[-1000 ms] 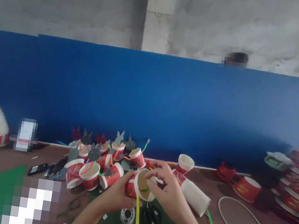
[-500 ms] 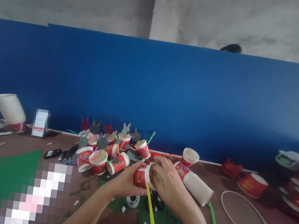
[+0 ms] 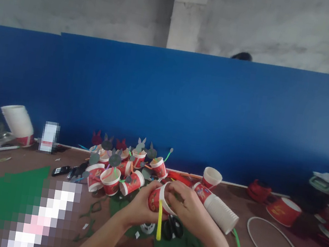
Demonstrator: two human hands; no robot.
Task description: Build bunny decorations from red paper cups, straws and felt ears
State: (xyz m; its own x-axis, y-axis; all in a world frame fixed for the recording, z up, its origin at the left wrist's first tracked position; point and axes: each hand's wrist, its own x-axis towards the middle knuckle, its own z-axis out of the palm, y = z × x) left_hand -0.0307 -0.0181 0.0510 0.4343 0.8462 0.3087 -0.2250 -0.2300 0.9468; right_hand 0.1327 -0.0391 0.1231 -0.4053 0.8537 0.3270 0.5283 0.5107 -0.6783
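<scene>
A red and white paper cup (image 3: 156, 198) lies tipped on its side, its white-rimmed mouth turned right. My left hand (image 3: 137, 206) is wrapped round its base end. At the mouth, my right hand (image 3: 185, 203) grips the rim, with its fingers curled into the cup and their tips hidden. From the rim hangs a yellow strip (image 3: 159, 222), slanting down toward me. Below the hands lie black-handled scissors (image 3: 174, 228) and a white ring-shaped roll (image 3: 147, 228), partly covered by my left hand.
Several decorated paper cups (image 3: 110, 181) with animal-shaped cutouts crowd the table behind my left hand. A stack of cups (image 3: 221, 212) lies to the right, near an upright cup (image 3: 212, 177). Green sheets (image 3: 2, 194) and a white cable (image 3: 277, 235) lie around. A blue partition (image 3: 167, 107) stands behind.
The cup has turned slightly in my hands, and the yellow strip now hangs more nearly straight down. My right fingers reach further into the mouth. The whole view has shifted a little.
</scene>
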